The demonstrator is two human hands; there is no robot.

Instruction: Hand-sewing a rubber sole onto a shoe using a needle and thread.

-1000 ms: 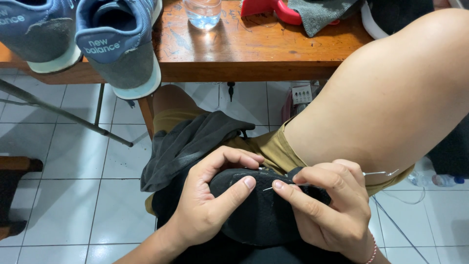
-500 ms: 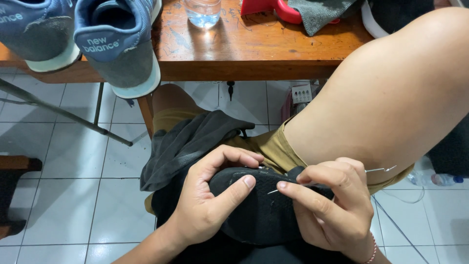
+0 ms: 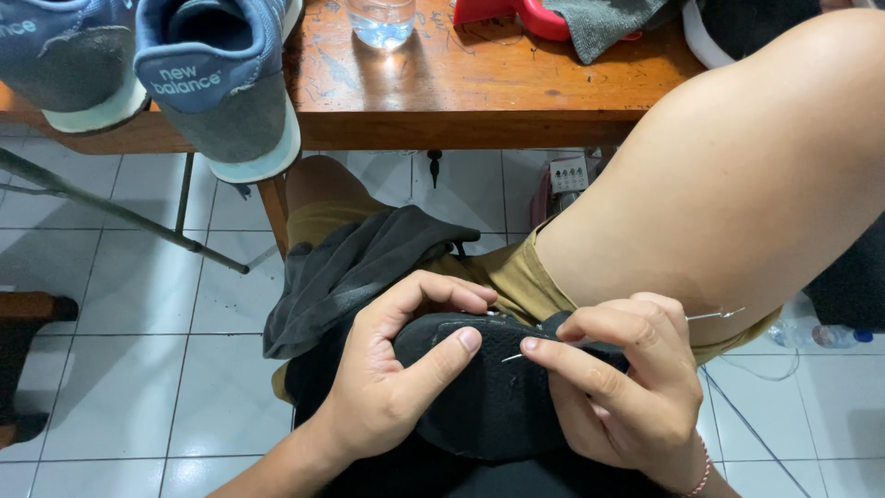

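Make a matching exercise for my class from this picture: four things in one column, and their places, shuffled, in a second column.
Things:
1. blue shoes
2. glass
3. black shoe
4. dark cloth

Places:
A. gripped by the left hand, with the right hand at its edge
B. draped over the lap, beside the black shoe
C. at the table's left end, heels over the edge
D. upright on the table, right of the blue shoes

Pairs: 1-C, 2-D, 3-A, 4-B
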